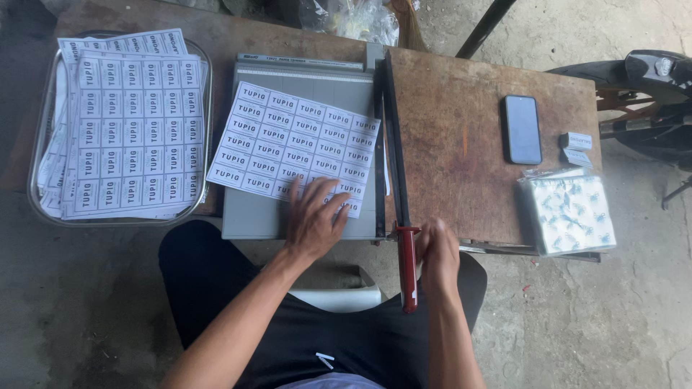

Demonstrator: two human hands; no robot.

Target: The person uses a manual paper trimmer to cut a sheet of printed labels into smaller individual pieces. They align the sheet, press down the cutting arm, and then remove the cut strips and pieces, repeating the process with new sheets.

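Soft even daylight, faint shadows, sharp centre, slight wide-angle bend at edges

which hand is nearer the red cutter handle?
Right. The right hand rests against the red handle at the cutter's near end; the left hand lies flat on the label sheet, further left.

The left hand (315, 220) covered the near corner of the white printed label sheet (294, 146) on the grey guillotine paper cutter (303, 216). The right hand (437, 253) sat just beside the red cutter handle (408, 266); whether it gripped or only touched it couldn't be told. Lower sheets in the round metal tray (36, 155) were hidden under the top one. The dark motorbike (649, 79) and clear plastic bag (353, 18) were cut off by frame edges. The small grey stacks (577, 148) beside the black phone (521, 130) were too small to identify.
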